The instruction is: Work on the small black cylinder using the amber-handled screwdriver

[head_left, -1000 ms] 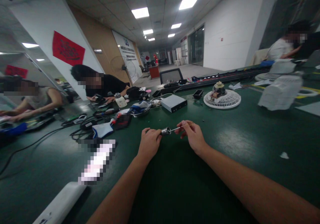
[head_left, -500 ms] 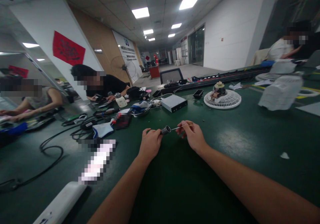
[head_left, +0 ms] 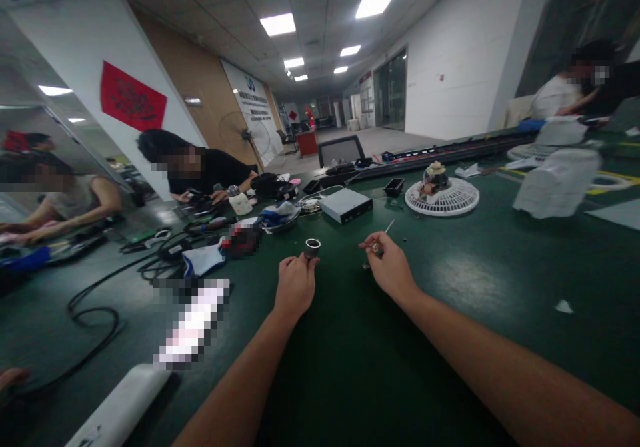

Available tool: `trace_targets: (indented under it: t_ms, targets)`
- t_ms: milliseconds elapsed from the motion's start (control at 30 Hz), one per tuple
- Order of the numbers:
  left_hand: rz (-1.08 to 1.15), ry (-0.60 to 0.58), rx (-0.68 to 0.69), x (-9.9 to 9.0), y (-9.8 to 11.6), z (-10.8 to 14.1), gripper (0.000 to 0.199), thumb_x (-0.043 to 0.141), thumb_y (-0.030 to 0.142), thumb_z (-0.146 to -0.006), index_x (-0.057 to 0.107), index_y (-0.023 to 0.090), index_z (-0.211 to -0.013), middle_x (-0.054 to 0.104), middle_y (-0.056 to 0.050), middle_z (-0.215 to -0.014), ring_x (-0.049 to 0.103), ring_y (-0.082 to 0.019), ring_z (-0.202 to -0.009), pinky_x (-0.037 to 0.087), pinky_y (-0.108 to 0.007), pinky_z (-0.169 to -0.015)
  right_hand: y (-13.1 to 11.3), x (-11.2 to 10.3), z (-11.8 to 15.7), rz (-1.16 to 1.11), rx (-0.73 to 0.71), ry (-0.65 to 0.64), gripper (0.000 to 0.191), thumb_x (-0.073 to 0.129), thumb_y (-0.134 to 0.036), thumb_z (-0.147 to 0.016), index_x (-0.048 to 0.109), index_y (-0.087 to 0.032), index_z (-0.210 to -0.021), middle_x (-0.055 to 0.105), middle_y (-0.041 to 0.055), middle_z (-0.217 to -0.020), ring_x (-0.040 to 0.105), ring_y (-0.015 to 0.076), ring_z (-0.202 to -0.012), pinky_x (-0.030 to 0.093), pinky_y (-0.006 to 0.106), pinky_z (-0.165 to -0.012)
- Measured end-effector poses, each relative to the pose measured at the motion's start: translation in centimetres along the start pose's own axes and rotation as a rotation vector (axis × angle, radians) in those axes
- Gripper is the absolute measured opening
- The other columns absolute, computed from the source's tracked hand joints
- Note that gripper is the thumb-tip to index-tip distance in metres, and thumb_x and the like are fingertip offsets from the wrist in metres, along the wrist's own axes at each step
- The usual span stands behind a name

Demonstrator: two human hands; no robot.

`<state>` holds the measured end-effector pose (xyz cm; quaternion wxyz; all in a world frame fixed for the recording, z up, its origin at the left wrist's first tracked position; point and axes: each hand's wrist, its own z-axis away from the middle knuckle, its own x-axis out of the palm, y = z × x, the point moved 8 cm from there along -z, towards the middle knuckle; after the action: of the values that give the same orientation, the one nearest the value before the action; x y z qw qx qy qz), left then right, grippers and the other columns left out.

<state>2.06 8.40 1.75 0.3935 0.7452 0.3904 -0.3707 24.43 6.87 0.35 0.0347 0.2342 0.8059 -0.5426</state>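
My left hand point(head_left: 296, 286) is closed around a small dark cylinder point(head_left: 312, 250), its round open end with a bright rim facing up. To the right, my right hand point(head_left: 387, 264) is closed on a screwdriver point(head_left: 389, 227) with a thin metal shaft, which points up and away from the cylinder. Most of its handle is hidden in the fingers. Just below those fingertips is a small shiny piece point(head_left: 366, 266), too small to name. A gap of bare green table separates the two hands.
Beyond my hands are a grey metal box point(head_left: 346, 204), a black tray point(head_left: 395, 186) and a white fan grille with a motor point(head_left: 442, 197). A white plastic housing point(head_left: 557, 184) stands right. Cables point(head_left: 100, 314) and a white case point(head_left: 123, 404) lie left. Other people sit around the table.
The screwdriver's shaft has swung away from the cylinder's mouth and now points up and right. My left hand has turned the cylinder upright. Part of a hand appears at the left edge.
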Motion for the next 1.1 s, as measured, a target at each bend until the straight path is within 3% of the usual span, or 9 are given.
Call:
trace_targets:
  t_ms: [133, 267, 433, 567, 700, 900, 1100]
  targets:
    - [0.039, 0.048, 0.004, -0.5, 0.1, 0.0, 0.034, 0.034, 0.029, -0.105, 0.065, 0.018, -0.109, 0.074, -0.009, -0.108, 0.064, -0.025, -0.102, 0.038, -0.046, -0.103, 0.4, 1.2, 0.3, 0.097, -0.045, -0.097, 0.027, 0.062, 0.000, -0.073, 0.063, -0.025, -0.084, 0.068, 0.0010, -0.076, 0.061, 0.0220, -0.076, 0.041, 0.034, -0.070]
    - [0.010, 0.063, 0.031, -0.6, 0.3, 0.1, 0.029, 0.038, 0.029, -0.103, 0.065, 0.018, -0.104, 0.073, -0.009, -0.099, 0.063, -0.025, -0.098, 0.040, -0.046, -0.102, 0.0, 1.7, 0.6, 0.072, -0.067, -0.157, 0.027, 0.063, 0.001, -0.072, 0.063, -0.025, -0.079, 0.065, -0.0015, -0.070, 0.059, 0.0192, -0.068, 0.040, 0.032, -0.064]
    - [-0.046, 0.050, 0.050, -0.4, 0.3, 0.2, 0.020, 0.044, 0.018, -0.097, 0.062, 0.019, -0.105, 0.071, -0.009, -0.100, 0.062, -0.025, -0.097, 0.039, -0.046, -0.103, -0.8, 1.8, 0.6, -0.023, -0.055, -0.159, 0.021, 0.066, -0.008, -0.075, 0.061, -0.025, -0.086, 0.072, -0.0015, -0.082, 0.064, 0.0170, -0.070, 0.048, 0.031, -0.066]
    - [-0.023, 0.037, 0.072, -0.3, 0.5, 0.2, 0.024, 0.044, 0.014, -0.094, 0.063, 0.021, -0.108, 0.072, -0.007, -0.103, 0.063, -0.025, -0.101, 0.037, -0.047, -0.106, -1.8, 1.7, 0.8, -0.290, -0.049, -0.120, 0.020, 0.071, -0.016, -0.078, 0.057, -0.024, -0.089, 0.075, 0.0029, -0.096, 0.071, 0.0191, -0.085, 0.055, 0.036, -0.080]
    - [0.035, 0.002, 0.113, -0.3, 1.1, 0.3, 0.030, 0.047, 0.008, -0.087, 0.063, 0.023, -0.107, 0.073, -0.004, -0.109, 0.063, -0.023, -0.105, 0.033, -0.046, -0.109, -2.7, 2.0, 1.4, -0.430, -0.071, -0.152, 0.024, 0.073, -0.017, -0.077, 0.052, -0.024, -0.088, 0.075, 0.0041, -0.097, 0.073, 0.0212, -0.091, 0.057, 0.037, -0.083]
    - [0.073, -0.056, 0.214, 0.1, 2.4, 0.6, 0.023, 0.048, 0.010, -0.089, 0.061, 0.023, -0.102, 0.072, -0.001, -0.107, 0.062, -0.020, -0.104, 0.029, -0.044, -0.112, -3.2, 3.0, 2.0, -0.363, -0.106, -0.252, 0.026, 0.073, -0.017, -0.078, 0.050, -0.024, -0.085, 0.074, 0.0021, -0.091, 0.073, 0.0208, -0.086, 0.057, 0.038, -0.082]
    - [0.075, -0.059, 0.200, 0.4, 2.1, 0.5, 0.024, 0.047, 0.006, -0.089, 0.059, 0.020, -0.103, 0.071, -0.003, -0.107, 0.061, -0.021, -0.104, 0.031, -0.046, -0.111, -3.7, 2.7, 1.9, -0.301, -0.159, -0.236, 0.027, 0.072, -0.013, -0.078, 0.049, -0.024, -0.085, 0.074, 0.0020, -0.089, 0.072, 0.0199, -0.083, 0.056, 0.035, -0.079]
